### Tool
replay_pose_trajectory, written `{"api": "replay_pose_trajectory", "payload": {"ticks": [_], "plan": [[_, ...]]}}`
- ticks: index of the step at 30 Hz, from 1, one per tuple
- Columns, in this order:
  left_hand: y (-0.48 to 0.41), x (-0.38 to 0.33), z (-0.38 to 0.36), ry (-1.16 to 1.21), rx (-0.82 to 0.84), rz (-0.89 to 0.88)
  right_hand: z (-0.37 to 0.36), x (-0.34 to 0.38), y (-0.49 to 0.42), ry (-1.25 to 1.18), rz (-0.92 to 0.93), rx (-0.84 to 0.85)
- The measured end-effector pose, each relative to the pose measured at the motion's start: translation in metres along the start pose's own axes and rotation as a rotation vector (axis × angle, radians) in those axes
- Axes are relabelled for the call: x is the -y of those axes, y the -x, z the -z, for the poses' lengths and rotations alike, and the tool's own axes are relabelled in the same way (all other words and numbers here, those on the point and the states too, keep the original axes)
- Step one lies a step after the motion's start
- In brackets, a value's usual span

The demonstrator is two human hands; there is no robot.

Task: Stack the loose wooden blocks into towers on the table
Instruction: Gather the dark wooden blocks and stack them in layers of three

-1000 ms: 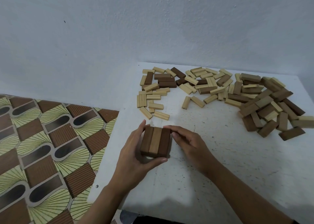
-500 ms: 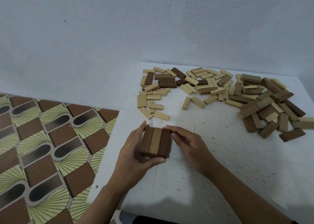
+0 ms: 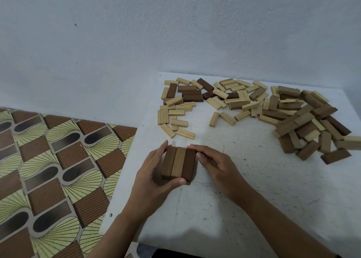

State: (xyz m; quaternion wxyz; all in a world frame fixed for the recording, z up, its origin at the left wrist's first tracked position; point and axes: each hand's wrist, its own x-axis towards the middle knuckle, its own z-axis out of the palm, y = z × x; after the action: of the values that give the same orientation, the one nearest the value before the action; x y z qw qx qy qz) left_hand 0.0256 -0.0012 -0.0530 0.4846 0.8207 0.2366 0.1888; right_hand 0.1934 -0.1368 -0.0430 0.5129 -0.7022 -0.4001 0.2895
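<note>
Short brown-and-pale wooden block stack [image 3: 178, 164] sits at 7 o'clock on the white speckled table [image 3: 254, 199]. The left hand [image 3: 150, 177] grips its 9 o'clock side, thumb on the near edge. The right hand [image 3: 216, 165] has curled fingers clamped against its 3 o'clock side. Loose wooden blocks [image 3: 254, 105] are scattered from 12 to 2 o'clock.

White speckled tabletop [image 3: 254, 189] against a plain pale wall [image 3: 175, 32], patterned brown-and-yellow floor [image 3: 48, 169] left of the tabletop
</note>
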Motion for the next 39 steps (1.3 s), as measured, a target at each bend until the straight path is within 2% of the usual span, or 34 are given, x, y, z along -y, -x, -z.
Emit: {"api": "replay_pose_trajectory", "payload": {"ticks": [8, 12, 17, 22, 26, 28, 30, 32, 36, 39], "plan": [[-0.005, -0.002, 0.006, 0.093, 0.022, -0.001, 0.005, 0.001, -0.003, 0.005, 0.005, -0.015], [-0.023, -0.010, 0.018, 0.138, -0.028, -0.039, 0.014, 0.007, -0.018, 0.003, 0.001, -0.079], [-0.064, -0.027, 0.032, 0.128, -0.107, -0.041, 0.032, 0.008, -0.049, 0.178, 0.070, -0.199], [-0.133, -0.017, 0.032, -0.156, -0.076, -0.037, 0.046, 0.006, -0.105, 0.521, 0.164, -0.246], [-0.177, -0.007, 0.023, -0.559, 0.027, -0.023, 0.047, -0.003, -0.146, 0.754, 0.190, -0.087], [-0.186, -0.004, 0.019, -0.682, 0.092, -0.005, 0.047, -0.011, -0.157, 0.864, 0.163, -0.010], [-0.187, -0.001, 0.015, -0.724, 0.127, -0.031, 0.045, -0.020, -0.163, 0.954, 0.136, 0.033], [-0.186, 0.000, 0.013, -0.685, 0.088, -0.058, 0.045, -0.025, -0.164, 0.975, 0.137, 0.021], [-0.189, 0.004, 0.014, -0.533, 0.044, -0.061, 0.045, -0.031, -0.164, 0.960, 0.228, -0.098], [-0.196, 0.002, 0.019, -0.567, 0.075, -0.044, 0.045, -0.026, -0.165, 0.992, 0.266, -0.169]]}}
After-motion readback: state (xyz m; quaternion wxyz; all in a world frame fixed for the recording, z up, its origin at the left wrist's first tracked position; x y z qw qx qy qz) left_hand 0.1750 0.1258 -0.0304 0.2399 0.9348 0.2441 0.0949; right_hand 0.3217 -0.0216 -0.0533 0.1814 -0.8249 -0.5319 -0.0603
